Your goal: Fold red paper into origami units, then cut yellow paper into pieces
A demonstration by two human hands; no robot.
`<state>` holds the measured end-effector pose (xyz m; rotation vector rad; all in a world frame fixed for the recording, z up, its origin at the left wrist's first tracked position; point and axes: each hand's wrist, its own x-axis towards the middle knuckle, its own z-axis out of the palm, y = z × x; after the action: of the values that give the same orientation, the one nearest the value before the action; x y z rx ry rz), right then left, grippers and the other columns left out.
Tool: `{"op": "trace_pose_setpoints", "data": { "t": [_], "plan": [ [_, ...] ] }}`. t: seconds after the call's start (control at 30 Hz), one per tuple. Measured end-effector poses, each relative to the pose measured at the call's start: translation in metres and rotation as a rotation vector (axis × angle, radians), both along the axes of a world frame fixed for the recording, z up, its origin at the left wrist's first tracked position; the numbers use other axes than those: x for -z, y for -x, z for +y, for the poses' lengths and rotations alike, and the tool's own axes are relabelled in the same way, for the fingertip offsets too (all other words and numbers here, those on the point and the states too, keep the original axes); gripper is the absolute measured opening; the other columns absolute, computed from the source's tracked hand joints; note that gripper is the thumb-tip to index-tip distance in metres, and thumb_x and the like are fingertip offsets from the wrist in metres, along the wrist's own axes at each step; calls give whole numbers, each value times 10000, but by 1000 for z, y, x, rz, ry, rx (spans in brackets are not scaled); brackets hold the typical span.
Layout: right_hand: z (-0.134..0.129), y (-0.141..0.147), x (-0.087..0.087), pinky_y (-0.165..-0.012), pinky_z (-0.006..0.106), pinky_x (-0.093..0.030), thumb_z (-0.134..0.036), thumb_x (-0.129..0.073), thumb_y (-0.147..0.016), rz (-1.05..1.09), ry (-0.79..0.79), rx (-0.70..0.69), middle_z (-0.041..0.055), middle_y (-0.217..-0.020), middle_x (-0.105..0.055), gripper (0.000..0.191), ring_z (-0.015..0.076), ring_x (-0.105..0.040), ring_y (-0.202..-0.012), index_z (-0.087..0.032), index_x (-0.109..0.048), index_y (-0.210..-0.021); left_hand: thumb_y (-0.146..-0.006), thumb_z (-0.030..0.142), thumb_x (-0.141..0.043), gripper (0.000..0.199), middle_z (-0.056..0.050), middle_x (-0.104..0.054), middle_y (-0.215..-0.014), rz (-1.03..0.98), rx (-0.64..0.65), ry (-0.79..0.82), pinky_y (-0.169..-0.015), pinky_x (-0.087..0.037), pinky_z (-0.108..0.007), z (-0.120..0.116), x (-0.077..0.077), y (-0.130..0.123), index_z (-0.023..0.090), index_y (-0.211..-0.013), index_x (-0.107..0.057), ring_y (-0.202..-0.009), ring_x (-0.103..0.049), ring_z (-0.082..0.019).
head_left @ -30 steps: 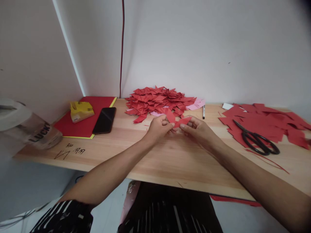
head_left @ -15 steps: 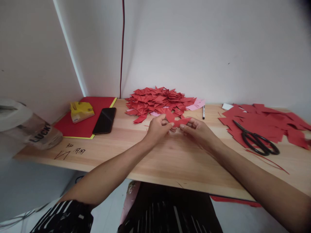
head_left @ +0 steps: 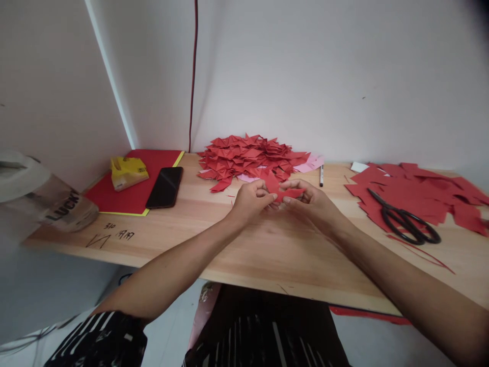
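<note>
Between my two hands is a piece of folded red paper (head_left: 273, 185), with one point standing up on the left and another reaching right. My left hand (head_left: 251, 202) pinches its lower left part between thumb and fingers. On the other side, my right hand (head_left: 305, 200) grips the right part, thumb in front and fingers behind. Just beyond my hands lies a heap of folded red paper pieces (head_left: 244, 160), a few pink sheets (head_left: 310, 163) showing at its edge.
Black-handled scissors (head_left: 405, 219) rest on loose red paper sheets (head_left: 424, 191) at the right. A marker (head_left: 321, 176) lies near the wall. Leftward are a phone (head_left: 165, 187), red sheets (head_left: 132, 201), a yellow packet (head_left: 129, 173) and a clear "LUCKY" bottle (head_left: 71, 206) by the wooden table (head_left: 183, 239) edge.
Both hands have shifted slightly right with the red paper. Its right point now shows more bent, leaving a wider notch between the two points.
</note>
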<state>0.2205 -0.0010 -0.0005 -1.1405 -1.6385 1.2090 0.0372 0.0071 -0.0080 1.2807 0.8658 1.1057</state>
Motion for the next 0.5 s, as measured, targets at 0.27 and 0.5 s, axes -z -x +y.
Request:
{"op": "trace_pose_setpoints", "data": {
  "t": [0.27,0.5],
  "plan": [
    [4,-1,3,-576,282,-459,-382,-752,-706,35,-20,14,37,-1012,-675,354,145,-605,-675,-240,-564,-970,-753,165,-693,142,-32,-684,-628,-69,24,131,-552,-486,-204,3,3,0,130,-755,-556,-557,-653,-110],
    [2,-2,-10,-642,300,-467,-378,-719,-743,-126,-136,-20,39,-922,-676,230,187,-616,-778,-224,-625,-886,-743,140,-716,172,-15,-660,-588,-82,19,214,-538,-463,-195,2,1,-1,127,-754,-545,-511,-630,-97]
  ]
}}
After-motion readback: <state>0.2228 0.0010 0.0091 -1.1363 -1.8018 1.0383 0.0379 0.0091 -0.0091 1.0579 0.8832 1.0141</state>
